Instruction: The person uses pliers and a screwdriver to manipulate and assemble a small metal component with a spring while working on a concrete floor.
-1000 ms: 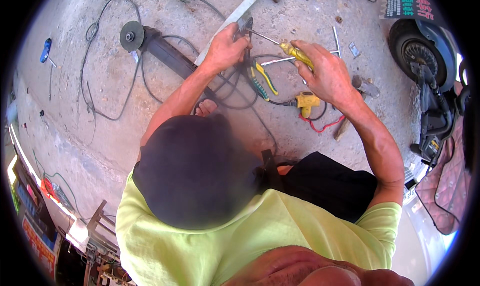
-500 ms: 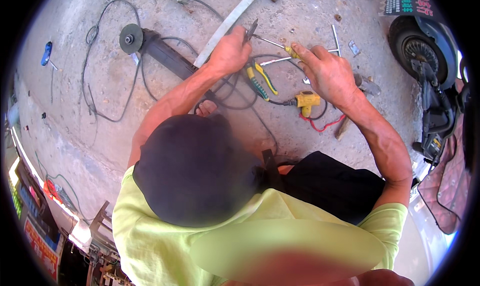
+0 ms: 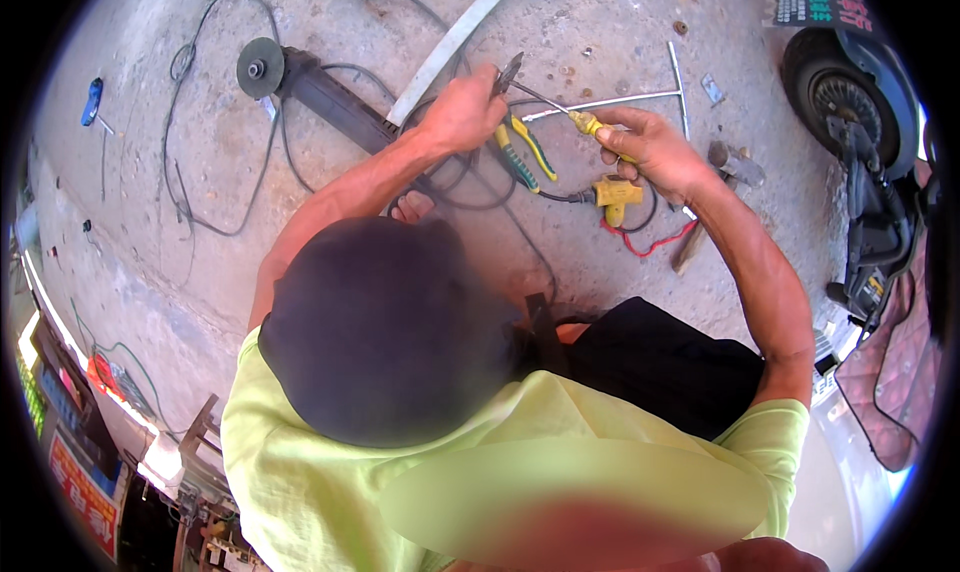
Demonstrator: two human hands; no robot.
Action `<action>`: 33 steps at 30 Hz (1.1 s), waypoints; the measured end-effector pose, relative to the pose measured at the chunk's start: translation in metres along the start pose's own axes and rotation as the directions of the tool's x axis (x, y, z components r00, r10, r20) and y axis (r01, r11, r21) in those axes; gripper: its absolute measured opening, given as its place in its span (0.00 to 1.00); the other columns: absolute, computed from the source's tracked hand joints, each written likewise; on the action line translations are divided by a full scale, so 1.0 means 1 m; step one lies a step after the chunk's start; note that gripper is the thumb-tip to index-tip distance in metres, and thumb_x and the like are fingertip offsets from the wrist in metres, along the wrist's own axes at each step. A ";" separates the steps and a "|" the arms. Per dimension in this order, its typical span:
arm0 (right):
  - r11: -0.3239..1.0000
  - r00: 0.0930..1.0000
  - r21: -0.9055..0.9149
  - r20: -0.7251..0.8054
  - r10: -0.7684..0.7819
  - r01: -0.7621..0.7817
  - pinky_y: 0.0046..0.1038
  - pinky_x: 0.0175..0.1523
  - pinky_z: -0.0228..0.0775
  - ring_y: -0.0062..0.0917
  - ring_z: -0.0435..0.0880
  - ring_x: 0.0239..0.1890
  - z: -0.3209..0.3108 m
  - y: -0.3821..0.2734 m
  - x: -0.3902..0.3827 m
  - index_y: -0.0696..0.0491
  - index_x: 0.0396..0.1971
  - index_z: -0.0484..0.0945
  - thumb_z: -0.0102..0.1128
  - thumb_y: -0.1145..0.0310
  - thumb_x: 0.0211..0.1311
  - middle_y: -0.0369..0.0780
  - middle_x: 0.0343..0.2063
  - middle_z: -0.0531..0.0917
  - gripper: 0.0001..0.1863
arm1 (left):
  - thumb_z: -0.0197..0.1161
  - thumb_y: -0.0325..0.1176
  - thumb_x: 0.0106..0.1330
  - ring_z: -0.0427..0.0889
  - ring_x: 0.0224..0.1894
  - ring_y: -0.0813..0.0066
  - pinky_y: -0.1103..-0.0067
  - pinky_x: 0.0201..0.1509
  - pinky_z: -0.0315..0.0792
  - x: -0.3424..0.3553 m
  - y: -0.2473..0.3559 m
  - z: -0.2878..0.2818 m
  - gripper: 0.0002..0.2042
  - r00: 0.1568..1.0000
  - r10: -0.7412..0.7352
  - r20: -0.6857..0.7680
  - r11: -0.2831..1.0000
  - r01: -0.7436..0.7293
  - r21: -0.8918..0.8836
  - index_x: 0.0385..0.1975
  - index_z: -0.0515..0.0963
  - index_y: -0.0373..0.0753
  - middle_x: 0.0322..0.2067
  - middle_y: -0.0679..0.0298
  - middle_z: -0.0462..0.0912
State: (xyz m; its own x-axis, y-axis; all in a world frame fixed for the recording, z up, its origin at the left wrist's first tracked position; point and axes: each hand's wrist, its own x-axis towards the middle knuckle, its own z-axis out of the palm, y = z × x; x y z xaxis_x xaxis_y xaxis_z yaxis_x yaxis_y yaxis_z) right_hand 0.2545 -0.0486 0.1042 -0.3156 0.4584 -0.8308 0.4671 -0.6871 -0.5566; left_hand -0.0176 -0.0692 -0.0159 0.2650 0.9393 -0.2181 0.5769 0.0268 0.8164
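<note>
My left hand (image 3: 465,110) is closed round a dark, pointed metal piece (image 3: 511,70), whose tip sticks out past the fingers. My right hand (image 3: 655,155) grips the yellow handle of a screwdriver (image 3: 586,122). Its thin shaft slants up and left, the end meeting or nearly meeting the dark piece; exact contact is unclear. Just below my left hand lie pliers with green-and-yellow handles (image 3: 520,160), their jaws largely hidden. A T-shaped metal wrench (image 3: 677,77) lies beyond my right hand. Below that hand sits a yellow block-shaped fitting (image 3: 617,200) joined to a black cable.
Left of my hands lies a black angle grinder (image 3: 335,97) with its cord looped on the concrete. A long pale-handled hammer (image 3: 455,47) stretches past my left hand. Another hammer (image 3: 737,162) rests to the right, near a scooter wheel (image 3: 845,102). A blue-handled tool (image 3: 92,102) lies far left.
My right fingers have curled further round the screwdriver handle, now deeper in the hand. The dark piece in my left hand leans more to the right. My left hand has dropped slightly.
</note>
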 end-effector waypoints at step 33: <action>0.913 0.964 -0.366 -0.118 -0.238 0.180 0.24 0.26 0.69 0.20 0.78 0.23 0.002 0.002 -0.007 0.57 0.52 0.77 0.64 0.59 0.68 0.35 0.28 0.79 0.20 | 0.57 0.35 0.67 0.83 0.38 0.36 0.56 0.44 0.76 -0.001 0.013 -0.015 0.17 0.999 -0.048 0.008 0.998 0.048 -0.035 0.47 0.70 0.26 0.31 0.36 0.82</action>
State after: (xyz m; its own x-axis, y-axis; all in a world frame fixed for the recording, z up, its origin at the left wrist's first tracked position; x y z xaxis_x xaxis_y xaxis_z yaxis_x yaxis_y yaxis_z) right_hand 0.2558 -0.0544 0.1087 -0.3182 0.6717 -0.6690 0.6719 -0.3381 -0.6590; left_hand -0.0219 -0.0648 0.0025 0.2433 0.9342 -0.2611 0.5617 0.0838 0.8231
